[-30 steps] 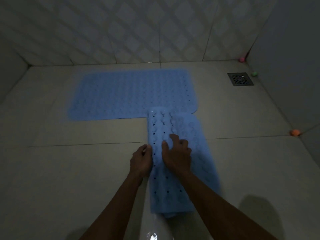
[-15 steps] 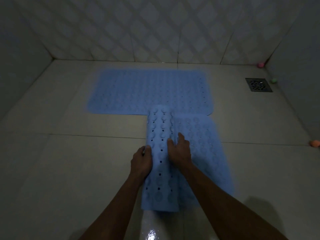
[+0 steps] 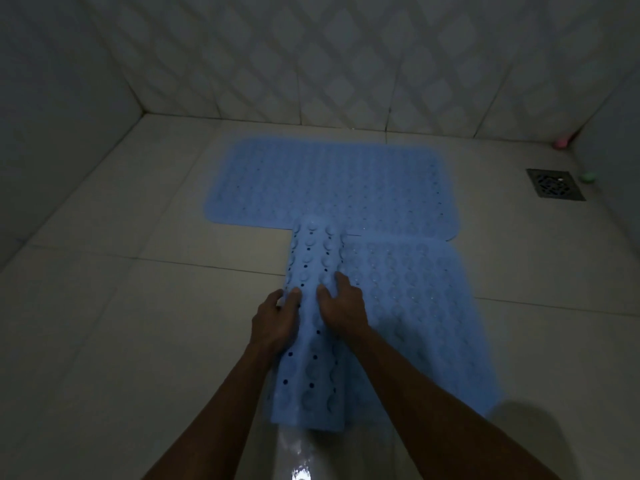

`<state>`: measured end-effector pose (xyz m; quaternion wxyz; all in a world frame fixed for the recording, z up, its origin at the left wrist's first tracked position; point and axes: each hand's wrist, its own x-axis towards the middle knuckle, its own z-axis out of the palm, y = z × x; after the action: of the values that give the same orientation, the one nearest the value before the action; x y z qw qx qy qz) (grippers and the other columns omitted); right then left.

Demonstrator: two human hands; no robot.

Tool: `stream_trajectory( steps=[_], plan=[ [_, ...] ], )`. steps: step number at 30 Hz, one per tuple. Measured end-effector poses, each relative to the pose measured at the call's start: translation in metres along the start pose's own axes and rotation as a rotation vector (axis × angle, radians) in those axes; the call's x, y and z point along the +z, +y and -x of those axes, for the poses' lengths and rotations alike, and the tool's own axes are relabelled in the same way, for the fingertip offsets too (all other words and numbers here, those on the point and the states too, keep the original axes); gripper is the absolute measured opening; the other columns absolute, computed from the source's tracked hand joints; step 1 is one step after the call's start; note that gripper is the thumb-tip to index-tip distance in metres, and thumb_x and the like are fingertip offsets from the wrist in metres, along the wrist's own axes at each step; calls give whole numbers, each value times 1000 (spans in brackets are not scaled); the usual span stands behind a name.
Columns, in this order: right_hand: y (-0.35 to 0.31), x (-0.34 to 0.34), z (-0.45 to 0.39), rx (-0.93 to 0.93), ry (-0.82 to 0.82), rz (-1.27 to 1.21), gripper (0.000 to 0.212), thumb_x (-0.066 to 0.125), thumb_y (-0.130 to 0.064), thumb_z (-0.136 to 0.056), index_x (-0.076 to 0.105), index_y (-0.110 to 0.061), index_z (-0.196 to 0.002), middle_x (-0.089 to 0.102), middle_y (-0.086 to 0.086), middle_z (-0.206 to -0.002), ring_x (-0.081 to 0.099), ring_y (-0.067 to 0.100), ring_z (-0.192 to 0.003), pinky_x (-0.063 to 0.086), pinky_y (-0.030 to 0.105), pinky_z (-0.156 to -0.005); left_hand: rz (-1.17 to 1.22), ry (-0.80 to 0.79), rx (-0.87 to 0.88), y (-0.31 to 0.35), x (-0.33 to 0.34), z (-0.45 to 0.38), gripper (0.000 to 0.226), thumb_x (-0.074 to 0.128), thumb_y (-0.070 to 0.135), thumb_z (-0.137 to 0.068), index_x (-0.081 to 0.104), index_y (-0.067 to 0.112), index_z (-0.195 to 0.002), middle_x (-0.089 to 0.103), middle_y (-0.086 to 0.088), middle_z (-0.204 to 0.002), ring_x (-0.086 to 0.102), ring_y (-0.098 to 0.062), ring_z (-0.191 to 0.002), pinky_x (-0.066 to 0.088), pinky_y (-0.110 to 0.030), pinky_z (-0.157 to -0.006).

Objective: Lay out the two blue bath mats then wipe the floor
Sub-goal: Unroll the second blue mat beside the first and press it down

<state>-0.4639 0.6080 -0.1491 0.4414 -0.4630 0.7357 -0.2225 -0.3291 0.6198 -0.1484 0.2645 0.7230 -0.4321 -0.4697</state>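
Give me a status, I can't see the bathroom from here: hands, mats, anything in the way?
Left hand grips the roll's left edge, right hand presses on top. Near mat half unrolled; far mat flat. Floor leftward bare.

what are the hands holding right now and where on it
Both hands are on the rolled part of the near bath mat. The left hand grips the roll's left side; the right hand rests on its top, partway along.
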Motion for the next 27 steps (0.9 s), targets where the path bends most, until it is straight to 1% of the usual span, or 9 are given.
stream_trajectory(
  steps=[4, 8, 11, 14, 16, 19, 22, 24, 27],
  plan=[
    [-9, 17, -2, -40, 37, -44, 76, 44, -54, -84, 34, -21, -152, 52, 19, -143, 54, 37, -127, 45, 51, -107, 32, 10, 8, -5, -7, -6, 67, 53, 56, -97, 47, 11, -147, 61, -15, -136, 64, -30, -116, 52, -43, -101],
    [-15, 22, -8, -68, 52, -60, 65, 50, -47, -90, 41, -19, -148, 55, 19, -136, 57, 37, -121, 48, 50, -104, 69, 3, 15, -3, -17, -15, 54, 55, 50, -99, 60, 11, -135, 69, -13, -123, 69, -28, -103, 56, -43, -94],
    [-18, 25, -15, -81, 68, -75, 73, 45, -55, -81, 44, -20, -145, 57, 18, -132, 60, 36, -117, 50, 50, -101, 70, 1, 31, -2, -23, -25, 55, 58, 58, -92, 66, 15, -125, 73, -12, -116, 71, -27, -98, 57, -47, -92],
    [-19, 27, -22, -56, 79, -71, 75, 47, -58, -80, 46, -18, -143, 56, 19, -133, 59, 38, -119, 50, 51, -102, 55, 7, 15, -8, -29, -35, 73, 52, 67, -79, 66, 15, -128, 72, -11, -117, 70, -27, -101, 56, -48, -94],
    [-20, 28, -23, -27, 62, -24, 72, 52, -59, -86, 44, -19, -145, 47, 19, -141, 50, 41, -129, 43, 50, -110, 43, 12, 8, -12, -31, -35, 63, 53, 64, -85, 66, 18, -126, 72, -10, -119, 70, -27, -104, 55, -48, -96],
    [-19, 35, -20, 31, -6, 74, 72, 54, -60, -92, 30, -31, -154, 27, 19, -155, 29, 42, -142, 26, 50, -119, 38, 19, 20, -13, -34, -31, 40, 52, 51, -99, 67, 24, -125, 70, -7, -124, 67, -24, -108, 53, -45, -99],
    [-23, 46, -18, -24, 37, -31, 61, 50, -54, -98, 31, -36, -153, 27, 17, -157, 32, 40, -142, 29, 49, -118, 15, 57, 13, -14, -37, -30, 46, 47, 51, -101, 64, 21, -131, 67, -5, -129, 64, -23, -114, 50, -39, -102],
    [-29, 49, -18, -55, 88, -140, 54, 50, -42, -101, 35, -30, -152, 30, 16, -152, 37, 36, -139, 34, 47, -117, -10, 68, 7, -16, -43, -29, 52, 45, 56, -100, 62, 20, -133, 66, -6, -130, 63, -24, -116, 49, -38, -103],
    [-37, 53, -21, -46, 81, -196, 63, 55, -35, -101, 30, -18, -155, 34, 20, -148, 41, 36, -136, 37, 44, -115, -40, 85, 6, -18, -57, -28, 59, 44, 60, -99, 59, 19, -138, 66, -7, -131, 63, -24, -116, 48, -34, -102]
  ],
)
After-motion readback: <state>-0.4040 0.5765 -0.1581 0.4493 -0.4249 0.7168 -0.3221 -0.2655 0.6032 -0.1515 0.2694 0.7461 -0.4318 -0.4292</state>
